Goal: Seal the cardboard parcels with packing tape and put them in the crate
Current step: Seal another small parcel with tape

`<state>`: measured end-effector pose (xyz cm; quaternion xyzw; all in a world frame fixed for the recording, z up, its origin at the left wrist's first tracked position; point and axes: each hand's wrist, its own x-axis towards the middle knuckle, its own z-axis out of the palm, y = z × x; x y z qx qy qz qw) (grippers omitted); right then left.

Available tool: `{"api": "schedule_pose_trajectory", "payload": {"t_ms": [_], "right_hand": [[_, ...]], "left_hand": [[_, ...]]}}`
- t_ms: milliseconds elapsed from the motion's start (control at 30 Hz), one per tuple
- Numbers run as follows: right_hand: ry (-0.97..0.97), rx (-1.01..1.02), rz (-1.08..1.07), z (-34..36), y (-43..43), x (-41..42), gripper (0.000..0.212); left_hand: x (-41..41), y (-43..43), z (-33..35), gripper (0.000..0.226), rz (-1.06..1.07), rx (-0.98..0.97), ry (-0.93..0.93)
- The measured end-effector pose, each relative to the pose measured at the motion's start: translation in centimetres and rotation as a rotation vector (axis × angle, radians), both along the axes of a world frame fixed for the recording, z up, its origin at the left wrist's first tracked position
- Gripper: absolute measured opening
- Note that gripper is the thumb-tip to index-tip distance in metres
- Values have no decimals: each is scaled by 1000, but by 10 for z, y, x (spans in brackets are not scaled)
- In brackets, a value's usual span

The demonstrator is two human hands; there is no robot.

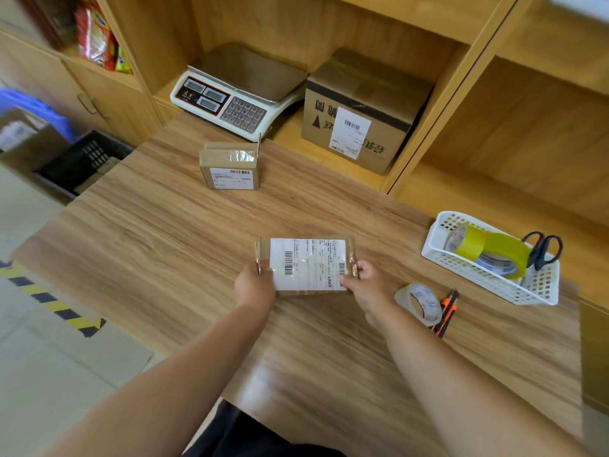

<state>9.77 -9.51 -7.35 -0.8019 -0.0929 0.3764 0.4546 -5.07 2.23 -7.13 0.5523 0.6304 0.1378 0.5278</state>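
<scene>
Both hands clamp one flat parcel (306, 263) at mid-table (164, 232): left hand (255, 286) on its left end, right hand (365, 285) on its right. Clear tape (420, 303) lies just beside the right wrist; the crate (82, 159) sits off the table's left edge.

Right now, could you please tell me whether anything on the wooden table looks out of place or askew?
The small brown cardboard parcel at the wooden table's far side has a flap standing up along its right edge, so it looks unsealed. The flat labelled parcel held by the left hand and right hand looks tidy.
</scene>
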Motion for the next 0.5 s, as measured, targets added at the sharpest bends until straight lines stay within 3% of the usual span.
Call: {"api": "schedule_pose_trajectory", "payload": {"t_ms": [167,267,333,400,500], "right_hand": [[51,54,-91,6,-15,-6,18],[300,190,-260,11,-20,-9,8],[427,247,-311,10,-21,-12,19],[421,222,-298,8,-22,-15,21],[252,122,-193,6,-24,-19,27]], "left_hand": [[-17,-1,10,12,-53,113,-132],[-28,-4,15,36,-77,132,-230],[-34,-8,18,40,-44,52,-335],[-38,-9,18,38,32,-44,-400],[-41,-7,22,26,128,-159,-453]]}}
